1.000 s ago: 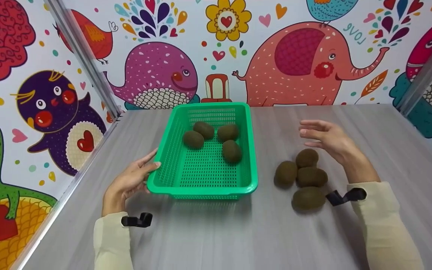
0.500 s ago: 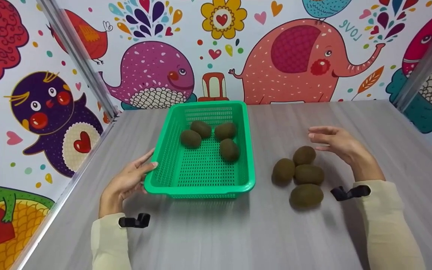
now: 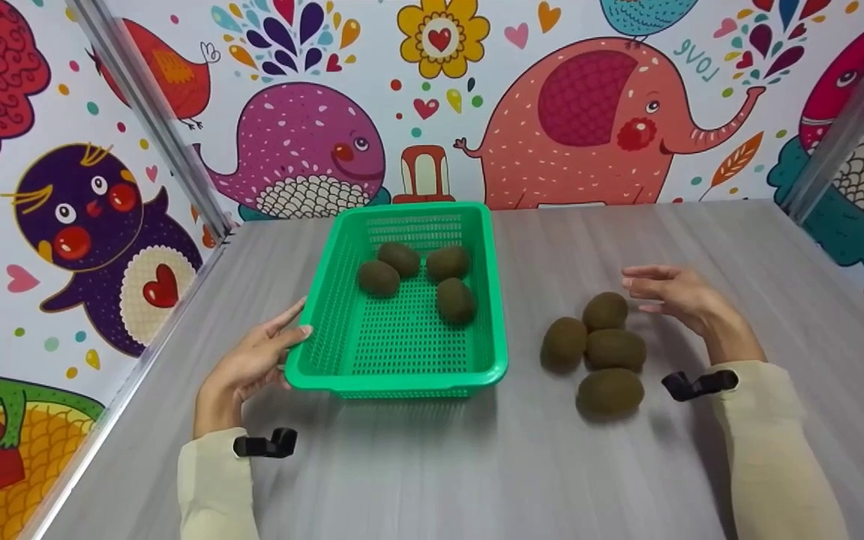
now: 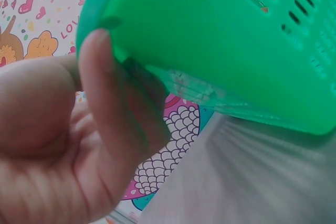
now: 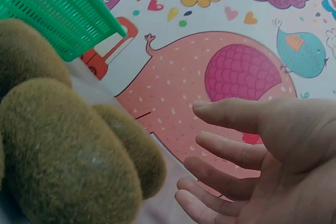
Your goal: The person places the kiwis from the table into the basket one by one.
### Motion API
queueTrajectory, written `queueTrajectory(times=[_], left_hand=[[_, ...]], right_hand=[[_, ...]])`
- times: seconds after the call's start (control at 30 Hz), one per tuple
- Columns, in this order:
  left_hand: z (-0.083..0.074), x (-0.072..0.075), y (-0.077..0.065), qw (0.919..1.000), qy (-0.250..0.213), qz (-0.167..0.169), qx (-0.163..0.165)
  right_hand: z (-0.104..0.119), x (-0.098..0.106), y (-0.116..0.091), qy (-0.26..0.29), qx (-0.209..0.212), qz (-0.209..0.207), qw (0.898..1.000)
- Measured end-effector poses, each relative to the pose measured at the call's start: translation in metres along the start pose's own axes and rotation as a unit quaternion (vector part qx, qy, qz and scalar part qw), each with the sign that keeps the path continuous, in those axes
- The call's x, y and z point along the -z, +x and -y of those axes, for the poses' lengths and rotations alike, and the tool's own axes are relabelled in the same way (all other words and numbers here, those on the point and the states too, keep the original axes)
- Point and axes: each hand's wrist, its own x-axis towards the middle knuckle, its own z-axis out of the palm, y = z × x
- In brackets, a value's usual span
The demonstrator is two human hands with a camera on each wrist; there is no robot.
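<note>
A green plastic basket [image 3: 394, 381] stands left of centre on the grey table, with several brown kiwis [image 3: 455, 301] inside. My left hand [image 3: 247, 361] grips the basket's left rim, thumb on the rim and fingers beneath it. In the left wrist view the thumb [image 4: 100, 72] lies against the green wall [image 4: 210, 35]. Right of the basket, several more kiwis [image 3: 610, 394] sit bunched on the table. My right hand [image 3: 679, 298] hovers just right of the rearmost kiwi [image 3: 606, 311], holding nothing. Its fingers reach loosely toward the bunch in the right wrist view, where a large kiwi [image 5: 68, 156] fills the left.
A white wall with cartoon animals [image 3: 582, 127] rises at the table's back edge, and another printed panel [image 3: 102, 247] stands along the left. Metal posts [image 3: 147, 105] mark the corners. The grey tabletop [image 3: 417, 472] stretches in front of the basket.
My right hand has moved slightly right and lower, toward the side of the rearmost kiwi. The left hand keeps its grip on the basket. The whole head view has shifted a little.
</note>
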Motion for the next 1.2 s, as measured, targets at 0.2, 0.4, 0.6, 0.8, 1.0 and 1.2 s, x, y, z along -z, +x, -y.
queueTrajectory(times=[0.2, 0.4, 0.6, 0.8, 1.0, 1.2], left_hand=[[0.001, 0.000, 0.001, 1.0000, -0.002, -0.006, 0.005], [0.004, 0.003, -0.002, 0.9999, -0.008, -0.006, 0.004], [0.002, -0.001, 0.001, 0.9999, -0.012, -0.001, -0.003], [0.001, -0.001, -0.001, 0.9999, -0.014, 0.001, -0.005], [0.000, -0.001, -0.001, 0.9999, -0.009, 0.000, -0.005], [0.001, 0.000, 0.001, 1.0000, -0.002, -0.005, -0.006]], right_hand=[[-0.004, -0.004, 0.004, -0.022, -0.012, 0.004, 1.000], [-0.008, -0.010, 0.012, -0.028, -0.038, 0.027, 0.999], [-0.013, -0.010, 0.012, -0.009, -0.053, 0.038, 0.998], [-0.011, -0.015, 0.011, -0.031, -0.065, 0.042, 0.997], [-0.009, -0.014, 0.009, -0.047, -0.085, 0.052, 0.994], [-0.006, -0.017, 0.007, -0.081, -0.096, 0.042, 0.991]])
